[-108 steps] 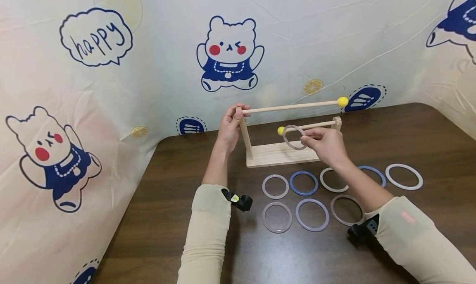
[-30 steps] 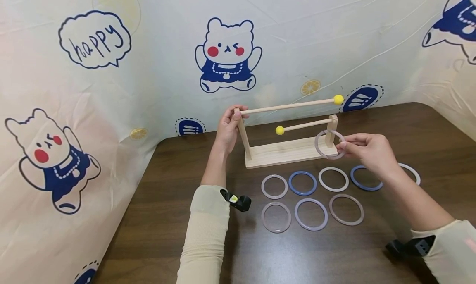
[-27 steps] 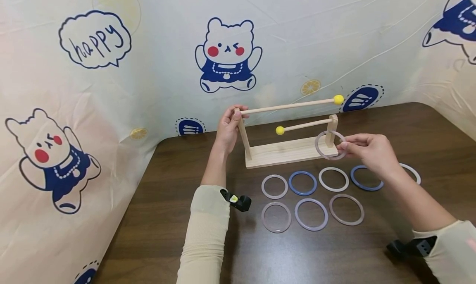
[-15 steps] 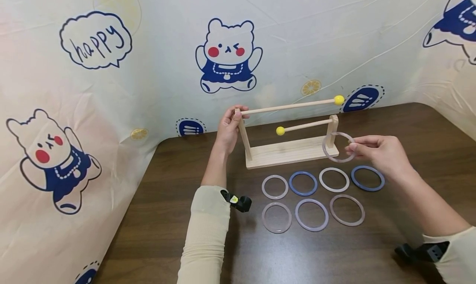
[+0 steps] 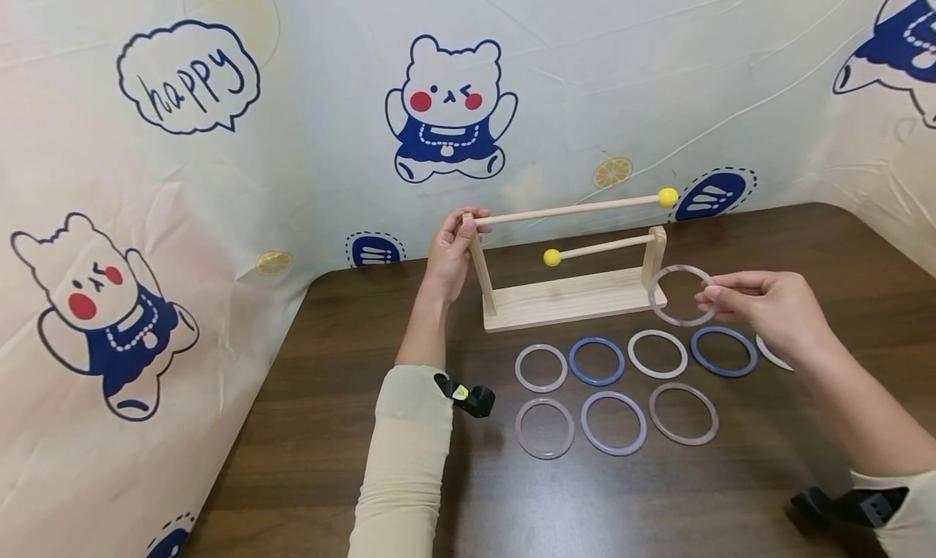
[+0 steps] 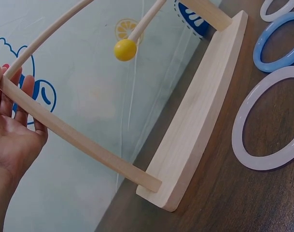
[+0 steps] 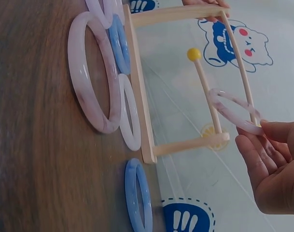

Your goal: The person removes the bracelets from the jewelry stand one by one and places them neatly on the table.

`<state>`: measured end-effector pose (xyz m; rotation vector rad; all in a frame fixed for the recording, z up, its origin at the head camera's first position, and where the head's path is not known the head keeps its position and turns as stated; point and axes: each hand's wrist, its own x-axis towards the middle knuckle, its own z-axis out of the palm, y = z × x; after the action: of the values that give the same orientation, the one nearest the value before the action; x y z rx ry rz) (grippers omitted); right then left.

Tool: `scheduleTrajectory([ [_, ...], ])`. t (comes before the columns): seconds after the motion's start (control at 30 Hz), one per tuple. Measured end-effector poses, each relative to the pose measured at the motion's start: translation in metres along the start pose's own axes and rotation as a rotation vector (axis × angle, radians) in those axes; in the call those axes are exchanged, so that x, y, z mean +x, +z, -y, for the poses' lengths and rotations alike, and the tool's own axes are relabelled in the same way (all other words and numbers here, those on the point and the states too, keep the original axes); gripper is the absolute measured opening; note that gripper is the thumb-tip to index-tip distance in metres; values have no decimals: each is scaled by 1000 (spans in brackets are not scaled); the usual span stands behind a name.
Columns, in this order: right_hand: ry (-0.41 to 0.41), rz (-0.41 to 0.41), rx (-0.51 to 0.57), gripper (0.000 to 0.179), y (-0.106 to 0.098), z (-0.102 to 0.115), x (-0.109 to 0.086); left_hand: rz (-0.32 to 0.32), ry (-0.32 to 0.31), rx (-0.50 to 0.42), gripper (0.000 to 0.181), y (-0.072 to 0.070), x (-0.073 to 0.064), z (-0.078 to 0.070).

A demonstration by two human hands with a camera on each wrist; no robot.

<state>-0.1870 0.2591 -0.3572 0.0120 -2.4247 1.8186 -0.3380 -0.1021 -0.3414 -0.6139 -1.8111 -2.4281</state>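
Observation:
My left hand (image 5: 450,253) grips the top of the tall left post of a wooden bangle stand (image 5: 570,296); in the left wrist view the thumb and fingers lie around the post's upper end. My right hand (image 5: 777,304) pinches a marbled pale pink bangle (image 5: 660,315) between thumb and fingers. That bangle is raised at the stand's right end, its left side overlapping the base's corner in the head view. Two bare rods, a long upper rod (image 5: 570,211) and a short lower rod (image 5: 607,247), each end in a yellow ball.
Several bangles lie in two rows before the stand, among them a blue bangle (image 5: 724,372), a white bangle (image 5: 658,375) and a lilac bangle (image 5: 614,452). A white bangle (image 5: 772,359) is partly hidden by the right hand. A printed cloth (image 5: 322,136) hangs behind the brown table (image 5: 329,460).
My right hand has carried the pink bangle from the short rod's yellow ball rightward, past the right post and slightly toward me. The left hand keeps its grip on the post.

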Motion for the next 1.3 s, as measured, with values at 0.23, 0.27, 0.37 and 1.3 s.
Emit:
scheduleTrajectory([
  [0.23,-12,3,-17,7,-11,-13,0,6,-1,-4,14,-1,0,0],
  [0.27,-5,6,-11,7,-12,-14,0,7,-2,-4,14,-1,0,0],
  [0.37,-6,21,-21,15,-14,-11,-3,5,-1,-5,15,-1,0,1],
  [1.3,45,60,-107,31,-52,-71,9,9,5,-5,15,0,0,0],
])
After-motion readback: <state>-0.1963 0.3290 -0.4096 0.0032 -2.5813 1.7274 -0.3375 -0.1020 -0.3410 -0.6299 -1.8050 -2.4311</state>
